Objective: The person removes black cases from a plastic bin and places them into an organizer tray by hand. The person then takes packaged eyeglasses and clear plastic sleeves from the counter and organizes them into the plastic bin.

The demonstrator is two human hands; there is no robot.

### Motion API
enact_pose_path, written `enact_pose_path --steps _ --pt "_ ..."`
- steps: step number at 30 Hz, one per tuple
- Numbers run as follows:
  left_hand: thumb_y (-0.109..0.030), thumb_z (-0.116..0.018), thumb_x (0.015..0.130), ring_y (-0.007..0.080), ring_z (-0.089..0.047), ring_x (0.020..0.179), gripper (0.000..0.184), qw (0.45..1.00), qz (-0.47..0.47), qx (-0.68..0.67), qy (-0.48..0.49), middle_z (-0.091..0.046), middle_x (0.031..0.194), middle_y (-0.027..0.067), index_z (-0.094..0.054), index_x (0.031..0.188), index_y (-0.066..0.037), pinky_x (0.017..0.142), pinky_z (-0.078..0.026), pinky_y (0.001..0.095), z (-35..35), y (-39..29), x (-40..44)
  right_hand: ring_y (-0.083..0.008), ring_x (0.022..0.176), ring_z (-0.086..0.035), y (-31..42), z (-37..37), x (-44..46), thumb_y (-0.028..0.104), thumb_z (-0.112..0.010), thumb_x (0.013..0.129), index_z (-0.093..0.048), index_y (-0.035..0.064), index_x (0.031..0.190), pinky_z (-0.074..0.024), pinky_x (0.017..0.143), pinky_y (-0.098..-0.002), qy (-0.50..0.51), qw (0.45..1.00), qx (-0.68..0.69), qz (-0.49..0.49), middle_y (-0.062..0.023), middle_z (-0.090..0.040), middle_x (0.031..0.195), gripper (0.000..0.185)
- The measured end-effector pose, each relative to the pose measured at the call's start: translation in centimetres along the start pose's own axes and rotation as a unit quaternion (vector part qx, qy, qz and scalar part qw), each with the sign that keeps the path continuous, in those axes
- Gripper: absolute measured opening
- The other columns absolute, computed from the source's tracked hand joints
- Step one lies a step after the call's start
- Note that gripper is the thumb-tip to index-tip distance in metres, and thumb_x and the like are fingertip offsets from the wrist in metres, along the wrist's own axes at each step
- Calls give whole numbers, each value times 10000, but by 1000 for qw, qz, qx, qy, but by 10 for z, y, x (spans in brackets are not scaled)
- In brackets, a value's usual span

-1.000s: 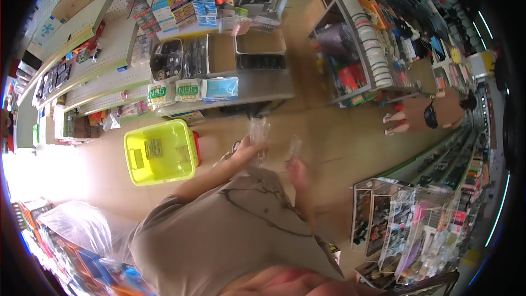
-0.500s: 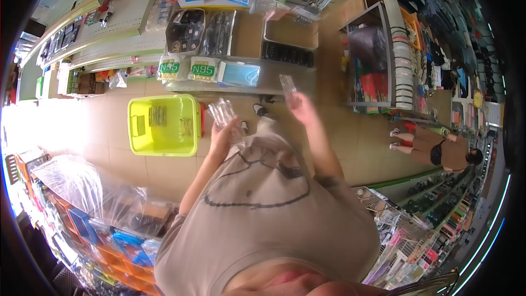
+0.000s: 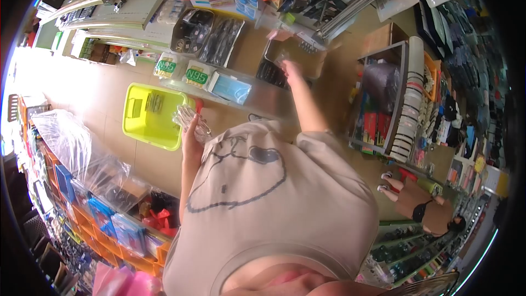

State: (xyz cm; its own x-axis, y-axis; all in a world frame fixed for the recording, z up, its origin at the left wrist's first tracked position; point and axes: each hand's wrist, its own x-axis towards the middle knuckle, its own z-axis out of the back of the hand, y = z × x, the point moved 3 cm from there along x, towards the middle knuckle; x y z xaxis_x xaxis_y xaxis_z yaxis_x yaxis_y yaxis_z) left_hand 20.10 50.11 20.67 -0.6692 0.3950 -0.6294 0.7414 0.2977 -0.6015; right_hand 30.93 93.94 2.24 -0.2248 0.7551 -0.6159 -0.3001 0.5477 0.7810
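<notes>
My left hand [image 3: 191, 138] is closed around a bundle of clear plastic packets [image 3: 185, 116], held beside the yellow-green basket [image 3: 176, 141]; what is inside the packets is too small to make out. Stretched forward over the shelf, my right hand [image 3: 292, 72] is at the open tray [image 3: 313, 66], next to a compartment of black items [image 3: 268, 72]. A blurred clear packet [image 3: 281, 58] shows at its fingertips, which look closed on it. Inside the basket lie a few small packs [image 3: 154, 102].
N95 packs [image 3: 196, 74], a blue packet [image 3: 231, 87] and bins of black goods [image 3: 221, 41] line the shelf ahead. A rack with rolls [image 3: 411, 98] stands to the right. Another person [image 3: 424, 200] is further off at right. Plastic-covered goods [image 3: 82, 142] lie at left.
My right hand has moved forward from above the floor to the tray on the shelf. My left hand, still holding the packets, has shifted left towards the basket. The view has turned.
</notes>
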Motion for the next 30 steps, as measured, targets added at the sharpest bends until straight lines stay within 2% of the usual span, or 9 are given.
enact_pose_path --steps 8,11,14,17,20,24,26,27,30 --pt "-149 -712 947 185 -651 910 291 996 -34 -19 -83 -648 997 52 -587 1198 -69 763 -544 337 -19 36 -25 -249 936 -703 -2 -29 81 81 -761 792 -718 -8 1074 -558 803 -386 31 991 -101 79 -137 -737 1051 298" --pt "-166 -713 949 181 -650 904 279 993 -44 -18 -108 -649 998 55 -590 1177 -64 753 -547 330 -7 50 -30 -293 904 -728 3 -39 88 102 -743 726 -739 -20 998 -558 815 -391 -29 973 -176 148 -188 -751 944 299" --pt "-180 -714 951 179 -650 899 273 992 -45 -30 -118 -650 999 56 -592 1162 -57 744 -549 328 3 61 -37 -342 996 -718 -24 -56 129 106 -738 701 -720 -16 1071 -559 877 -398 -21 964 -221 147 -224 -736 1051 390" --pt "-190 -715 952 179 -651 895 269 989 -77 -48 -120 -650 995 59 -596 1152 -56 738 -551 332 -2 63 -48 -364 1062 -698 7 -60 92 118 -715 709 -678 -20 1165 -557 926 -403 30 932 -323 163 -235 -717 1129 478" --pt "-204 -721 952 178 -648 911 293 985 -94 -77 -119 -648 1008 57 -591 1169 -57 744 -548 336 -7 64 -50 -390 1199 -629 26 -63 70 196 -696 750 -592 -18 1298 -502 1034 -437 91 893 -411 158 -270 -647 1273 598" --pt "-238 -729 952 179 -634 931 353 982 -111 -60 -139 -641 1041 53 -576 1219 -65 769 -536 342 -4 64 -45 -456 1390 -434 1 -60 99 345 -675 802 -410 17 1465 -351 1162 -530 69 884 -441 141 -311 -434 1487 785" --pt "-262 -737 950 182 -628 944 423 987 -101 -32 -122 -633 1062 55 -558 1283 -73 785 -530 344 7 64 -39 -432 1301 -496 2 -50 64 338 -690 814 -473 92 1403 -369 1112 -554 -2 886 -412 211 -253 -509 1381 674" --pt "-284 -724 961 187 -626 947 463 986 -109 -24 -127 -630 1081 61 -535 1332 -82 791 -529 351 8 63 -38 -416 1246 -514 -6 -49 55 334 -691 823 -506 106 1342 -366 1082 -565 -35 877 -368 308 -220 -550 1301 596" --pt "-371 -659 1002 202 -632 990 580 985 -117 19 -123 -626 1165 81 -430 1468 -112 811 -543 372 11 62 -23 -349 1108 -567 19 -36 -39 179 -693 867 -594 99 1252 -444 962 -511 -30 858 -262 441 -181 -601 1194 405"
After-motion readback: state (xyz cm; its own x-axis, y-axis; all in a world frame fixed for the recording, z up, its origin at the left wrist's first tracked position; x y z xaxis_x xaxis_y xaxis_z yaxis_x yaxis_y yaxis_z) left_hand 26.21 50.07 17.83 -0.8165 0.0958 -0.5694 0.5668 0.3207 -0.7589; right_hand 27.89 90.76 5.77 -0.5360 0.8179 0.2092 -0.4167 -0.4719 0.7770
